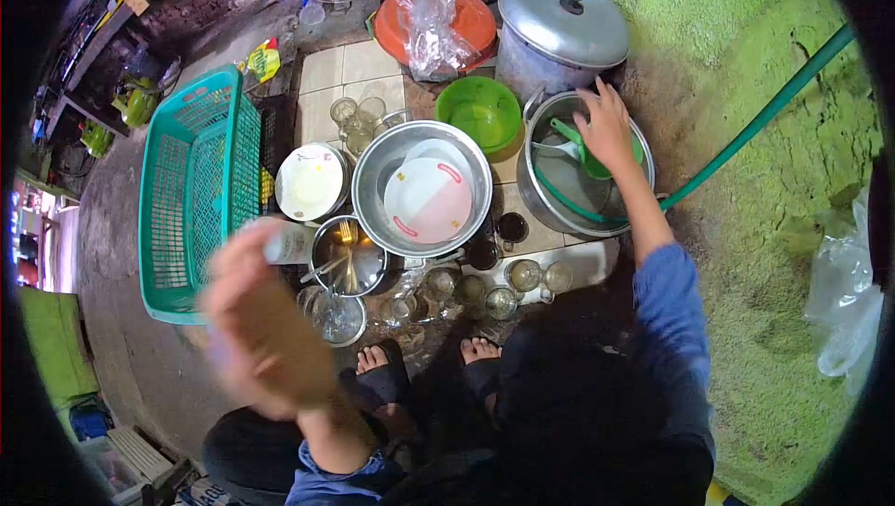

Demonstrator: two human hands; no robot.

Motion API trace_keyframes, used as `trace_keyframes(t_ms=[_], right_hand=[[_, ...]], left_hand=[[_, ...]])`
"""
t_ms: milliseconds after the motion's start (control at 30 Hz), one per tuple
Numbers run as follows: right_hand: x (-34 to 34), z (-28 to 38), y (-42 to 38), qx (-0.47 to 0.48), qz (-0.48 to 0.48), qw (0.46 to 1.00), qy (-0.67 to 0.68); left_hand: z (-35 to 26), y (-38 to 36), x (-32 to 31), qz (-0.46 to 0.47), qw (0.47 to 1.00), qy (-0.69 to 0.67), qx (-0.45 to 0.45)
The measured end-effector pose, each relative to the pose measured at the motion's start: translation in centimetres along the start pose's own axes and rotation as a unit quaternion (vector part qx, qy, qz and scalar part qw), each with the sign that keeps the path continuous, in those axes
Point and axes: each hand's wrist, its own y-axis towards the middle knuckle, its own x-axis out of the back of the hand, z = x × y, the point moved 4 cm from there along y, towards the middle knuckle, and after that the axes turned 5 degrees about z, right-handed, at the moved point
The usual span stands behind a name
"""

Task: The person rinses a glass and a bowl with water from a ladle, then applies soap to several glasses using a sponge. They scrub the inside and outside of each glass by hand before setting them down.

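Observation:
My left hand (266, 319) is smeared by motion at the lower left, with a whitish, see-through cup (291, 243) against its fingers. Beneath the cup, a small metal pot (371, 273) holds spoons and forks. My right hand (608, 128) is over the large metal pot (643, 196) at the right, fingers apart near its far rim. Inside that pot are a green dipper (567, 129), partly under the hand, and the end of a green hose (764, 133). Between my hands, a wide metal basin (364, 191) holds white and pink plates (424, 203).
A teal basket (244, 147) stands left, beside stacked plates (309, 181). Several glasses (501, 303) stand before my feet, others (343, 111) behind the basin. Farther back are a green bowl (475, 110), an orange lid (392, 26) and a lidded pot (564, 21). A green wall rises right.

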Motion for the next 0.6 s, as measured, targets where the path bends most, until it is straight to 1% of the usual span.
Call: trace_keyframes(t_ms=[33, 67, 100, 133, 167, 200, 233, 267, 300, 333, 367, 400, 467, 500, 533, 567, 600], right_hand=[[-3.3, -2.0, -1.6, 0.014, 0.0, 0.995, -0.1], [-6.3, -4.8, -3.1, 0.013, 0.004, 0.995, -0.098], [-8.9, -8.0, -4.1, -0.009, 0.019, 0.994, -0.109], [-9.7, -9.1, -4.3, -0.031, 0.033, 0.992, -0.12], [-10.3, -10.0, -4.3, -0.033, 0.036, 0.992, -0.118], [-10.4, -10.6, -4.0, -0.067, 0.167, 0.975, -0.133], [-10.9, -11.0, -4.3, -0.1, 0.295, 0.939, -0.145], [-11.7, -11.1, -4.8, -0.075, 0.279, 0.942, -0.17], [-11.8, -10.4, -5.7, -0.077, 0.282, 0.941, -0.169], [-11.4, -9.4, -7.0, -0.122, 0.27, 0.945, -0.136], [-10.8, -8.7, -8.1, -0.165, 0.256, 0.947, -0.104], [-11.2, -8.6, -9.1, -0.212, 0.254, 0.942, -0.055], [-12.1, -8.2, -11.6, -0.225, 0.268, 0.936, -0.036], [-12.8, -8.2, -12.7, -0.239, 0.282, 0.929, -0.015], [-13.9, -8.8, -13.8, -0.238, 0.283, 0.929, -0.016], [-14.8, -9.3, -14.7, -0.229, 0.266, 0.936, 0.007], [-14.9, -9.3, -15.2, -0.22, 0.25, 0.942, 0.03]], left_hand=[[2.5, -1.2, -1.1, 0.134, 0.987, 0.079, 0.044], [5.1, -3.2, -1.6, 0.175, 0.968, 0.13, 0.122], [6.3, -4.4, -3.3, 0.245, 0.939, 0.17, 0.172], [7.8, -5.9, -4.8, 0.31, 0.91, 0.182, 0.208], [9.6, -7.8, -6.0, 0.374, 0.874, 0.192, 0.242], [11.4, -9.8, -6.8, 0.415, 0.855, 0.188, 0.247], [13.2, -12.2, -7.1, 0.456, 0.834, 0.182, 0.251], [14.9, -14.3, -7.0, 0.458, 0.832, 0.182, 0.253], [16.3, -16.8, -6.9, 0.486, 0.814, 0.185, 0.259], [17.7, -18.8, -6.7, 0.512, 0.796, 0.187, 0.263], [18.6, -20.3, -6.5, 0.511, 0.798, 0.184, 0.262], [19.4, -21.7, -6.5, 0.539, 0.782, 0.204, 0.239], [21.0, -23.6, -6.3, 0.583, 0.744, 0.25, 0.21], [21.7, -24.1, -6.2, 0.582, 0.745, 0.25, 0.211], [22.5, -24.4, -6.4, 0.597, 0.729, 0.283, 0.181], [23.2, -24.7, -6.5, 0.61, 0.711, 0.315, 0.151], [23.8, -24.9, -6.5, 0.611, 0.71, 0.314, 0.152]])
